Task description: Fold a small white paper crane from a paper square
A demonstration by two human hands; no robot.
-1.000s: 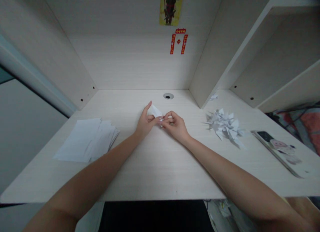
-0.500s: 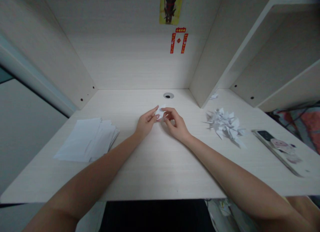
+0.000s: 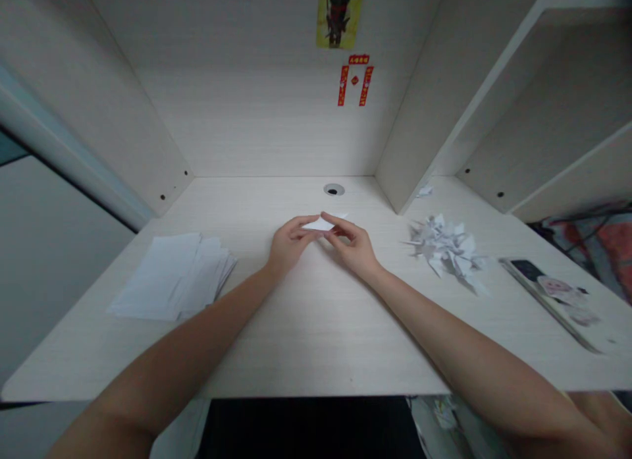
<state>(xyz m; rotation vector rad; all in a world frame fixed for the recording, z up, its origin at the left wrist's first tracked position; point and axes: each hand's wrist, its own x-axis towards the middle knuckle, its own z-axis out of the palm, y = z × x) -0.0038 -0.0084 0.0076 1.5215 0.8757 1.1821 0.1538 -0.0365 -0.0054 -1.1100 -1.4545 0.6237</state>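
Observation:
Between my hands, over the middle of the desk, is a small folded piece of white paper [image 3: 318,224]. My left hand [image 3: 291,242] pinches its left side between thumb and fingers. On the other side my right hand [image 3: 354,245] grips it too, its fingertips meeting the left ones near the top edge. Fingers cover parts of the paper, so its exact folds cannot be made out. To the right lies a heap of folded white paper pieces [image 3: 447,248] with pointed ends. A stack of white paper sheets [image 3: 170,274] rests on the left.
A phone [image 3: 553,301] in a decorated case lies at the right of the desk [image 3: 316,340]. Behind my hands is a round cable hole [image 3: 334,190]. An upright panel [image 3: 409,149] divides the back right, with a small white scrap [image 3: 424,191] beside it.
The paper has turned and now lies wider and flatter between my hands. My right fingers have come in against its top edge and closed on it.

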